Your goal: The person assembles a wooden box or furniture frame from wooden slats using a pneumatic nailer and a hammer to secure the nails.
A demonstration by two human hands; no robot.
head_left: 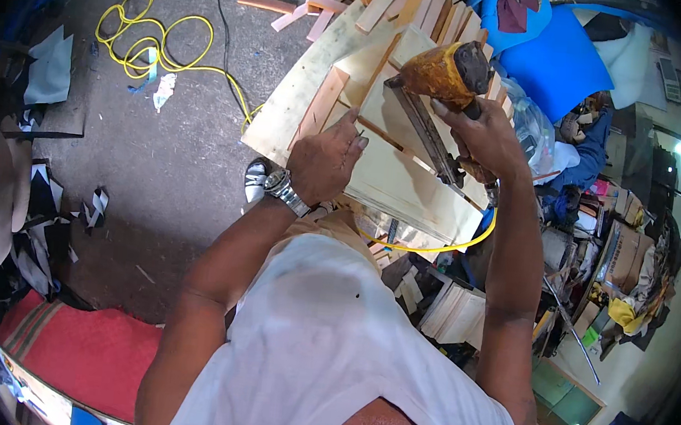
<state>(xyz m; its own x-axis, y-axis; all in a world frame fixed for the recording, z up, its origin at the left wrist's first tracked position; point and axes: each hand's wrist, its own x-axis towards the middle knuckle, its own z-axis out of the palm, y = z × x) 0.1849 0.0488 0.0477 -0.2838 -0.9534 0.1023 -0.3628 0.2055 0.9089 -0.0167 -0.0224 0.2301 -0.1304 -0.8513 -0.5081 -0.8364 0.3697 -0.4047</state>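
My right hand (487,140) is wrapped round the handle of a nail gun (440,70) with a worn orange-yellow body and a long dark magazine. The gun is tilted over a pale wooden panel (424,196), its magazine reaching down toward the wooden strips there. My left hand (325,162), a metal watch (287,191) at its wrist, rests over the panel's left part. Its fingers are curled, with index finger and thumb close together near a thin strip; what lies between them is too small to make out. A short wooden slat (320,106) lies just beyond this hand.
Loose wooden slats (429,12) are heaped at the panel's far side. A yellow air hose (469,243) curves below the gun; more yellow hose (194,67) lies coiled on the floor. Blue sheets (556,61) and piled clutter (623,256) stand to the right, a red cushion (89,352) lower left.
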